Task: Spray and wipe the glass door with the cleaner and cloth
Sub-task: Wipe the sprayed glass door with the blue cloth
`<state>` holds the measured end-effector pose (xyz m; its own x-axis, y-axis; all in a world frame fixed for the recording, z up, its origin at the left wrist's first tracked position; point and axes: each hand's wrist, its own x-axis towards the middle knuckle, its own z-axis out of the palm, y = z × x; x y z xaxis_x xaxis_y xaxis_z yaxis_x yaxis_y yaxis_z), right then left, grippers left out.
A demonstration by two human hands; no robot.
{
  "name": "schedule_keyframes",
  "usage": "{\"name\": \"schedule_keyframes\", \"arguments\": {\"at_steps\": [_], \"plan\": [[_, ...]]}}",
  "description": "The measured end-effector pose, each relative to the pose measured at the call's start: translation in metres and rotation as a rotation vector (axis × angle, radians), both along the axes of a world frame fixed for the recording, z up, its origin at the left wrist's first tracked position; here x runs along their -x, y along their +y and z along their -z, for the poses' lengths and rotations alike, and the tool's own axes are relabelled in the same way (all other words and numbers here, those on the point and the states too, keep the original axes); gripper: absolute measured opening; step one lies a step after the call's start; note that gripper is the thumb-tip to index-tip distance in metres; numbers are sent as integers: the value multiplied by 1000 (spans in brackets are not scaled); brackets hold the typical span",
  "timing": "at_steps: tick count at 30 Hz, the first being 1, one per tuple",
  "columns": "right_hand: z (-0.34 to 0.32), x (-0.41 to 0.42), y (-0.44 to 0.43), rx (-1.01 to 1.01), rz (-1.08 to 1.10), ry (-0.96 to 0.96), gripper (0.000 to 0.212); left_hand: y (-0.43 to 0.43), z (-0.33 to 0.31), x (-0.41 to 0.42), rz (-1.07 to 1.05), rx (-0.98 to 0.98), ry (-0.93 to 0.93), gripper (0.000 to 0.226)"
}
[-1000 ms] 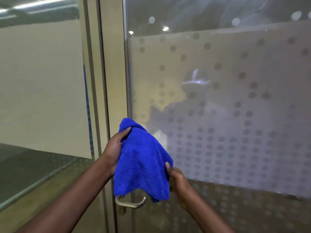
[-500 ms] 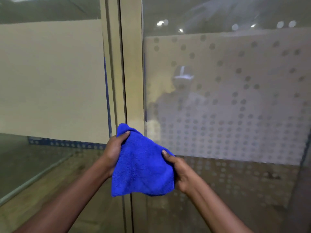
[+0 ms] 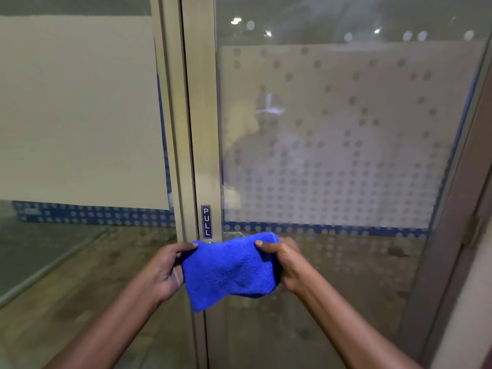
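One blue cloth [image 3: 230,270] held in two hands before the glass door [image 3: 332,145].

Left hand [image 3: 166,270] at 9 o'clock and right hand [image 3: 283,261] at 3 o'clock, fingers clamped on the cloth's upper corners. Cloth hangs clear of the pane, overlapping the door frame [image 3: 203,129] at 12 o'clock, just below one PULL label [image 3: 206,221]. No containers visible.

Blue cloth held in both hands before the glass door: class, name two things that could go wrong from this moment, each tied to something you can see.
1. The blue cloth is bunched between the left hand and right hand; wiped like that, it may streak the glass door.
2. No cleaner bottle is in view, so the wipe may start dry.
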<state>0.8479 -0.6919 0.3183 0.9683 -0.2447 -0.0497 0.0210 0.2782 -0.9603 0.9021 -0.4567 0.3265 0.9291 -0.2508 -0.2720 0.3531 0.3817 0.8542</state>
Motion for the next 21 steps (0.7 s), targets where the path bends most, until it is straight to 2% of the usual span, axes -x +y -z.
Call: {"name": "schedule_keyframes", "arguments": {"at_steps": [2,4,5,7,10,12,14,16,18,21], "plan": [[2,0,-5,-33,-5,9,12,-5,5,2,-63,18,-48,24],[5,-4,-10,-46,-3,22,19,-13,11,2,-161,-40,-129,63],[6,-5,-12,-43,9,34,19,-17,12,4,-212,-132,-174,72],[10,-5,-15,10,37,55,12,-26,13,10,-268,-312,-232,69],[14,-7,-22,60,34,66,9,-35,21,8,-303,-369,-289,54],[15,-7,-30,-6,21,107,8,-39,18,6,-279,-302,-283,52],[15,-7,-35,-32,-9,125,15,-41,12,5,-193,-163,-251,66],[15,-6,-41,-6,-5,128,19,-47,10,7,-99,-120,-253,78],[16,-5,-47,15,0,121,14,-53,13,11,-71,-222,-302,78],[20,-5,-56,61,-15,110,8,-60,17,15,-164,-445,-342,78]]}}
